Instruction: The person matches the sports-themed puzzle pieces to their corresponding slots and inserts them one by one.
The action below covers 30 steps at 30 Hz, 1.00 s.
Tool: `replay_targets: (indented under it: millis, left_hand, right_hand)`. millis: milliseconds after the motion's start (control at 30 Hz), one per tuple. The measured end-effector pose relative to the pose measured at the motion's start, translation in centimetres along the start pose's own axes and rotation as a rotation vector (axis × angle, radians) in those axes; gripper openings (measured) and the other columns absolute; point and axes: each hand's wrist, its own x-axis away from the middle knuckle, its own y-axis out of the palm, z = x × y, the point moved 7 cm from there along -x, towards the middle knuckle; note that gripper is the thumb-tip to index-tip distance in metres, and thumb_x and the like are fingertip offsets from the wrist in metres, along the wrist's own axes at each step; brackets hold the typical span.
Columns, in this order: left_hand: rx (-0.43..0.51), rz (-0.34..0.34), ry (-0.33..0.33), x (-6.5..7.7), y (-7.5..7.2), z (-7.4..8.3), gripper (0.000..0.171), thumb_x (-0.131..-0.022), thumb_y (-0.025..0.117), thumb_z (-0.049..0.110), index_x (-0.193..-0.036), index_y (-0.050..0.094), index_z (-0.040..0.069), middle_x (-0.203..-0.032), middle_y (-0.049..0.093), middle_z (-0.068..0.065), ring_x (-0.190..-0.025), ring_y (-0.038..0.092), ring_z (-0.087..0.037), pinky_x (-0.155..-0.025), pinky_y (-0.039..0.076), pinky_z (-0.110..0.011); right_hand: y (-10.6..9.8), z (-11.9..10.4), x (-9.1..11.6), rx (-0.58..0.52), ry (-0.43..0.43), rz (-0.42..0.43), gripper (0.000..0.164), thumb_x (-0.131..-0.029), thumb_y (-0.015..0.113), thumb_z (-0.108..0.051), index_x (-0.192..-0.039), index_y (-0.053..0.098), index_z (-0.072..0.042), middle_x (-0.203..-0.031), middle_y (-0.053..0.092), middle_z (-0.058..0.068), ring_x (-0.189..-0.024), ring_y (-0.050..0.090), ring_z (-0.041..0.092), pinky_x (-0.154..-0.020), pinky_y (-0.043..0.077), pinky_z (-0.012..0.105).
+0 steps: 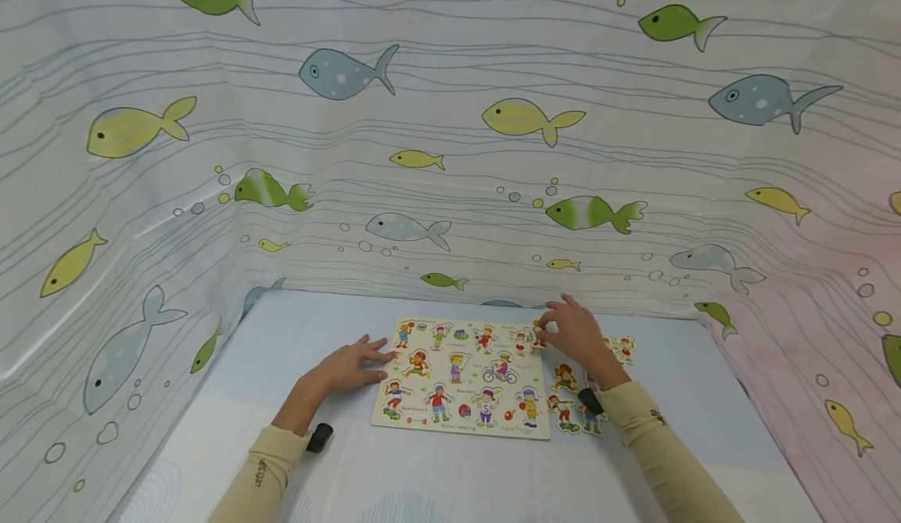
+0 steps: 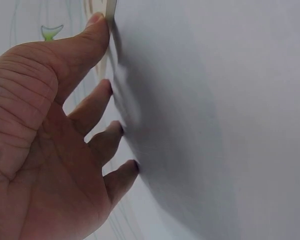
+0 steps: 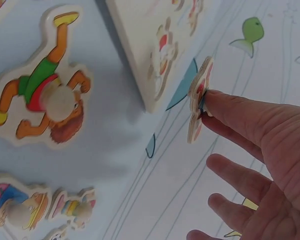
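Observation:
A wooden peg puzzle board (image 1: 383,419) printed with sports figures lies on the table. My left hand (image 1: 352,365) rests at its left edge with fingers spread; in the left wrist view the thumb (image 2: 92,35) touches the board's edge and the other fingertips meet the table. Over the board's upper right corner, my right hand (image 1: 573,335) pinches a small wooden puzzle piece (image 3: 200,102) between thumb and index finger. That piece is seen nearly edge-on, and its picture is mostly hidden. The right hand's other fingers are held apart from it.
Several loose puzzle pieces lie right of the board, among them a runner piece (image 3: 45,92) with a round knob and a skateboarder piece (image 1: 563,412). The right forearm partly covers them. A fish-printed sheet (image 1: 464,187) rises behind and beside the table (image 1: 338,476).

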Motion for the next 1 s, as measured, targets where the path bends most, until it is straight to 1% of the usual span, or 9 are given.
replay_targets:
  millis: [167, 333, 467, 600, 733, 867, 1000]
  left_hand:
    - [0.0, -0.004, -0.023, -0.1, 0.0, -0.1, 0.047, -0.09, 0.072, 0.032, -0.133, 0.064, 0.015, -0.152, 0.042, -0.011, -0.143, 0.023, -0.046, -0.108, 0.023, -0.068]
    - [-0.008, 0.0, -0.026, -0.1, 0.0, -0.3, 0.047, -0.09, 0.072, 0.033, -0.132, 0.064, 0.015, -0.152, 0.042, -0.011, -0.143, 0.023, -0.046, -0.108, 0.023, -0.068]
    - [-0.006, 0.0, -0.023, -0.1, 0.0, -0.4, 0.047, -0.09, 0.072, 0.034, -0.132, 0.064, 0.015, -0.152, 0.041, -0.011, -0.143, 0.023, -0.046, -0.108, 0.023, -0.068]
    - [-0.009, -0.01, -0.033, -0.2, 0.1, -0.5, 0.048, -0.09, 0.071, 0.036, -0.133, 0.063, 0.016, -0.153, 0.041, -0.01, -0.144, 0.022, -0.045, -0.108, 0.022, -0.069]
    - [-0.01, -0.007, -0.037, -0.1, -0.1, -0.4, 0.047, -0.09, 0.071, 0.035, -0.133, 0.064, 0.016, -0.153, 0.041, -0.01, -0.144, 0.022, -0.045, -0.108, 0.023, -0.068]
    - [-0.002, -0.004, -0.017, -0.2, -0.1, -0.3, 0.047, -0.09, 0.071, 0.034, -0.132, 0.064, 0.015, -0.152, 0.041, -0.012, -0.143, 0.022, -0.047, -0.107, 0.023, -0.069]
    - [0.012, -0.014, -0.009, -0.1, 0.2, -0.4, 0.046, -0.09, 0.071, 0.033, -0.132, 0.064, 0.015, -0.152, 0.041, -0.013, -0.142, 0.022, -0.049, -0.107, 0.022, -0.07]
  right_hand:
    - [-0.1, -1.1, -0.3, -0.003, -0.05, 0.034, 0.014, -0.085, 0.079, -0.027, -0.09, 0.079, -0.015, -0.129, 0.062, 0.02, -0.134, 0.039, 0.049, -0.1, 0.038, 0.066]
    - [-0.1, -1.8, -0.8, -0.012, -0.08, 0.06, 0.013, -0.084, 0.08, -0.028, -0.089, 0.079, -0.015, -0.128, 0.063, 0.019, -0.133, 0.04, 0.048, -0.099, 0.039, 0.065]
    - [0.0, -2.3, -1.1, -0.019, -0.078, 0.051, 0.014, -0.084, 0.079, -0.028, -0.09, 0.079, -0.016, -0.13, 0.062, 0.018, -0.135, 0.038, 0.047, -0.1, 0.039, 0.065]
    - [0.1, -3.0, -1.3, -0.021, -0.074, 0.026, 0.014, -0.086, 0.078, -0.029, -0.092, 0.079, -0.016, -0.133, 0.06, 0.017, -0.137, 0.036, 0.045, -0.1, 0.037, 0.066]
    - [0.0, -3.9, -1.5, -0.032, -0.09, 0.021, 0.016, -0.087, 0.077, -0.029, -0.094, 0.079, -0.015, -0.134, 0.059, 0.018, -0.137, 0.036, 0.045, -0.1, 0.037, 0.067]
    - [0.1, -4.7, -1.8, -0.045, -0.095, 0.029, 0.017, -0.086, 0.077, -0.03, -0.095, 0.079, -0.015, -0.134, 0.059, 0.017, -0.138, 0.036, 0.044, -0.101, 0.036, 0.066]
    - [0.5, -5.4, -1.8, -0.056, -0.109, 0.026, 0.015, -0.087, 0.077, -0.029, -0.095, 0.079, -0.017, -0.135, 0.059, 0.016, -0.138, 0.035, 0.043, -0.101, 0.036, 0.066]
